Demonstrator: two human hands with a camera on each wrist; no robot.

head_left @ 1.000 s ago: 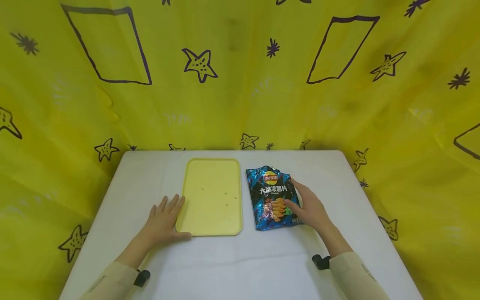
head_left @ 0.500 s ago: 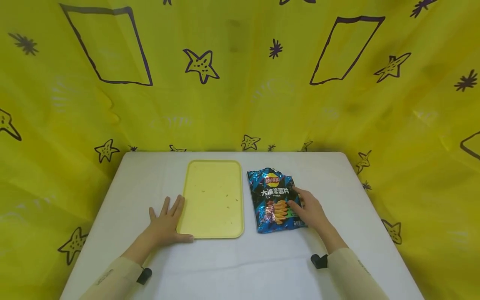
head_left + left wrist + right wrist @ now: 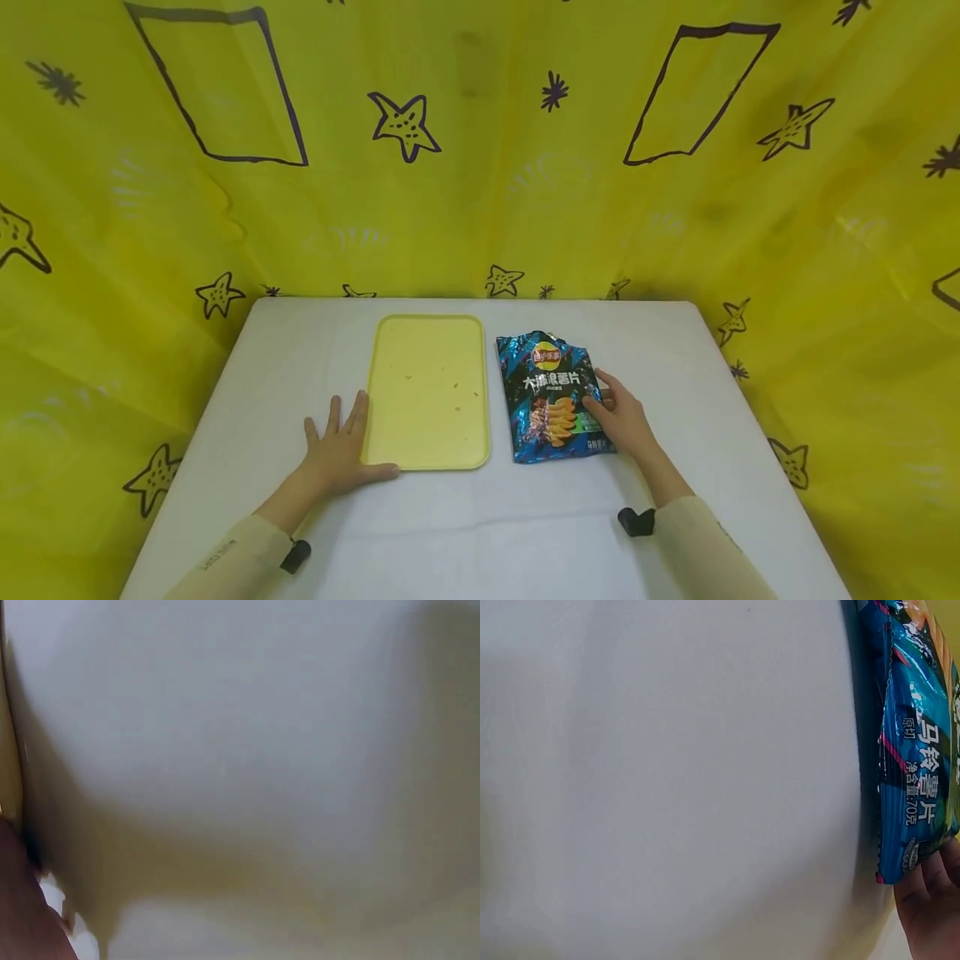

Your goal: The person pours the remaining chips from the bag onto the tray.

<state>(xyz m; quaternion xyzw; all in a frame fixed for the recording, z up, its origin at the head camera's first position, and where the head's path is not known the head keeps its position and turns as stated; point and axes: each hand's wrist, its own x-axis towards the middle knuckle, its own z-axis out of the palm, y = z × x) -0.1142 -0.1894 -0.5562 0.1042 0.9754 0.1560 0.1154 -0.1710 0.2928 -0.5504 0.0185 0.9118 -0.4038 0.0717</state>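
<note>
In the head view, a yellow rectangular tray (image 3: 427,400) with a few small crumbs lies on the white table. My left hand (image 3: 339,450) rests at its near left corner, fingers spread along the left edge and thumb along the near edge. To the right of the tray lies a blue and black potato chip bag (image 3: 551,408), its top edge uneven. My right hand (image 3: 624,417) holds the bag by its right edge, thumb on the printed front and the other fingers partly hidden at the side. The bag (image 3: 919,750) also shows in the right wrist view, fingers at its corner.
The white tabletop (image 3: 450,542) reaches back to a yellow curtain (image 3: 465,208) with dark star and frame drawings, which surrounds it on the sides too. A narrow strip of table separates tray and bag. Small black wrist cameras sit under both sleeves.
My left thumb has slid a little to the right along the tray's near edge. My right hand has shifted slightly toward me along the bag's right edge. Tray and bag stay nearly in place.
</note>
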